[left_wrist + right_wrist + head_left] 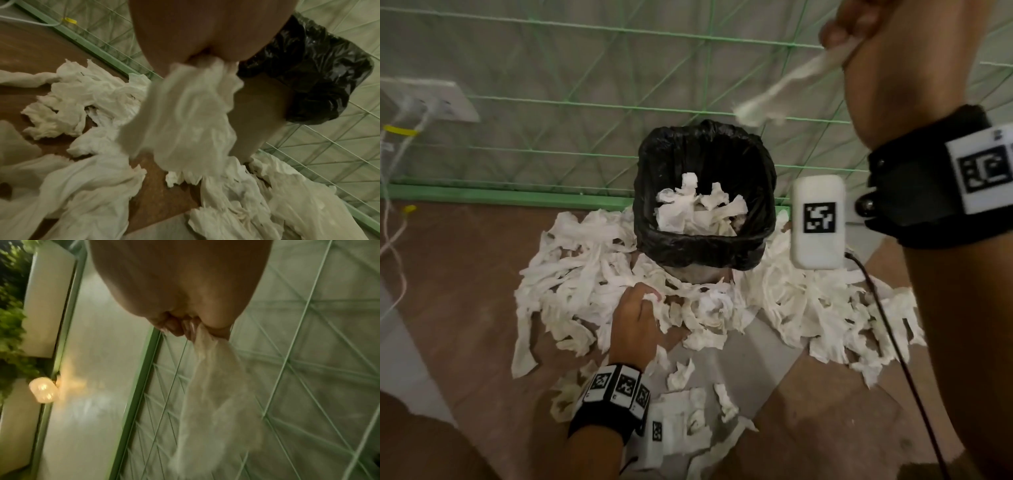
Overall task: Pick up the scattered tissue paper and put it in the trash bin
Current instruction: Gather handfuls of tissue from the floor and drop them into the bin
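Observation:
A trash bin (650, 178) lined with a black bag stands against the green fence; several white tissue pieces (698, 205) lie inside it. Scattered tissue paper (578, 267) covers the floor around the bin. My left hand (645, 298) is low in front of the bin and pinches a tissue wad (185, 105) from the pile. My right hand (846, 31) is raised high, right of the bin, and pinches a long tissue strip (791, 85) that hangs down-left, above the bin's far right corner. The same tissue strip (213, 394) shows blurred in the right wrist view.
A green wire fence (585, 102) runs behind the bin. A white power strip (431, 99) with white cables (393, 233) sits at the far left. A black cable (887, 315) hangs from my right wrist device. More tissue (688, 411) lies near my left wrist.

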Available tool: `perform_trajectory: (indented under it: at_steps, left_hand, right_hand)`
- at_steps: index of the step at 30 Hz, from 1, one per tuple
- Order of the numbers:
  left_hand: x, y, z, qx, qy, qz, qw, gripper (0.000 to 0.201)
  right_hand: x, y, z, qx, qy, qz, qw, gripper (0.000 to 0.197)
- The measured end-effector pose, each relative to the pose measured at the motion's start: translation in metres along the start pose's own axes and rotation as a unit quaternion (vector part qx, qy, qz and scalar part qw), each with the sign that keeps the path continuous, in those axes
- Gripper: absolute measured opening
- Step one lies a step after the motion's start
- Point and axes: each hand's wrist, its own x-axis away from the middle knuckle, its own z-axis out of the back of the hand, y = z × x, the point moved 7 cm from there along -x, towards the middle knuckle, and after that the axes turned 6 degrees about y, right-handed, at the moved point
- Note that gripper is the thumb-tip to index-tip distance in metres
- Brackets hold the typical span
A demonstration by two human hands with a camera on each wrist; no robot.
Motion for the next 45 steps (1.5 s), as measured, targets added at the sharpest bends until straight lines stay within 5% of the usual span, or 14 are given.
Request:
perform_trajectory:
  at_steps: [3,7,9,12,15,17,20,27,29,32,36,39,42,45]
  left_hand:
    - [-0.006,0.004,0.016,0.005,0.037,0.012,0.999,0.013]
    - [-0.019,0.045,0.062,0.051,0.118,-0.042,0.991,0.036]
    - [-0.03,0.076,0.082,0.086,0.142,-0.064,0.984,0.042]
    - [-0.04,0.144,0.103,0.134,0.167,-0.108,0.971,0.038]
    - [-0.055,0.216,0.104,0.171,0.099,-0.182,0.963,0.026]
    - [-0.069,0.249,0.092,0.129,0.051,-0.224,0.965,0.024]
    - [-0.091,0.27,0.064,0.11,0.005,-0.249,0.962,0.032]
    - [-0.109,0.208,-0.019,-0.103,-0.139,-0.255,0.951,0.058]
    - [-0.107,0.189,-0.023,-0.164,-0.151,-0.257,0.94,0.065]
    - [-0.118,0.176,0.016,-0.026,0.003,-0.243,0.97,0.042]
    - [-0.129,0.089,0.06,0.003,0.179,-0.06,0.982,0.016]
    - [-0.122,0.006,0.033,-0.218,0.037,0.004,0.975,0.022]
    - [-0.104,-0.06,-0.003,-0.354,-0.158,-0.002,0.922,0.047]
    - [-0.1,-0.084,-0.023,-0.372,-0.223,-0.05,0.9,0.049]
  right_hand:
    - [0.016,0.027,-0.031,0.183,-0.033,0.022,0.982,0.025]
    - [0.066,0.112,-0.061,0.317,-0.276,-0.077,0.904,0.031]
    - [0.084,0.132,-0.052,0.336,-0.325,-0.106,0.878,0.034]
    - [0.068,0.125,-0.007,0.207,-0.143,-0.12,0.96,0.024]
    - [0.053,0.149,0.078,0.21,0.073,-0.155,0.963,0.017]
    - [0.062,0.196,0.138,0.289,0.123,-0.241,0.919,0.01]
    - [0.106,0.252,0.181,0.457,0.009,-0.341,0.821,0.003]
    - [0.218,0.293,0.151,0.576,-0.222,-0.368,0.695,0.064]
    - [0.23,0.301,0.139,0.596,-0.272,-0.345,0.672,0.058]
    - [0.217,0.291,0.123,0.581,-0.252,-0.262,0.728,0.03]
    - [0.173,0.242,0.127,0.507,-0.085,-0.184,0.838,0.023]
    - [0.139,0.195,0.128,0.444,-0.014,-0.145,0.884,0.02]
    - [0.105,0.153,0.12,0.438,-0.01,-0.09,0.894,0.023]
    - [0.079,0.113,0.108,0.432,0.001,-0.03,0.902,0.024]
